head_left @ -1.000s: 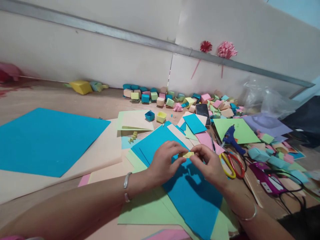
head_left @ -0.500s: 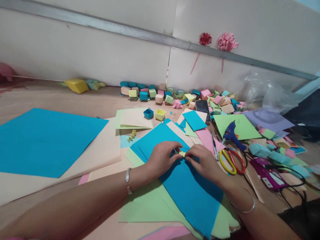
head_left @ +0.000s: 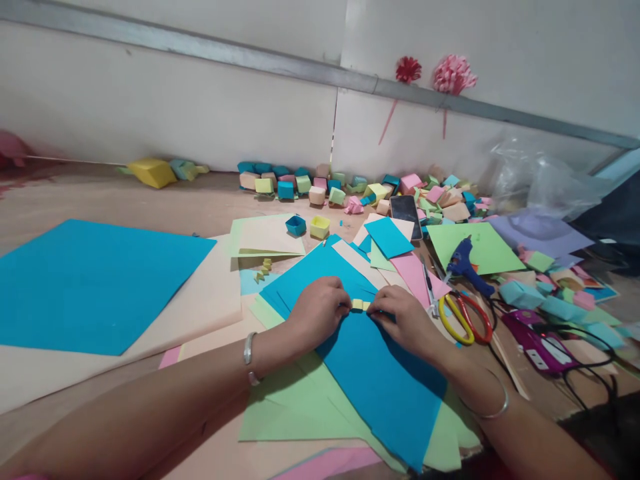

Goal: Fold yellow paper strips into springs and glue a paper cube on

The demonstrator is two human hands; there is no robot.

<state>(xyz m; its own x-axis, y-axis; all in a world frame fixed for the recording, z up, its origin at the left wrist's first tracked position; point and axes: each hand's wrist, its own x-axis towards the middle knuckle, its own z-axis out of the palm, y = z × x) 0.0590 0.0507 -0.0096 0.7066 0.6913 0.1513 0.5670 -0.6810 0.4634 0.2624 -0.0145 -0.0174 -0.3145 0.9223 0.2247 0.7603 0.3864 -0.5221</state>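
Observation:
A small folded yellow paper piece (head_left: 361, 305) is pinched between both hands. My left hand (head_left: 320, 310) grips its left end with curled fingers. My right hand (head_left: 405, 320) grips its right end the same way. Both hands rest low on a blue paper sheet (head_left: 380, 373) that lies on green sheets (head_left: 290, 413). A silver bracelet is on each wrist.
Yellow-and-red scissors (head_left: 463, 319), a blue glue gun (head_left: 463, 260) and a purple device with black cable (head_left: 537, 343) lie to the right. A phone (head_left: 404, 208), rows of small paper boxes (head_left: 300, 187), a large blue sheet (head_left: 95, 283) and a plastic bag (head_left: 540, 183) surround the spot.
Both hands have lowered toward the blue sheet with the yellow piece. The piece was held up a second ago and now sits pressed between the fingertips just above the paper.

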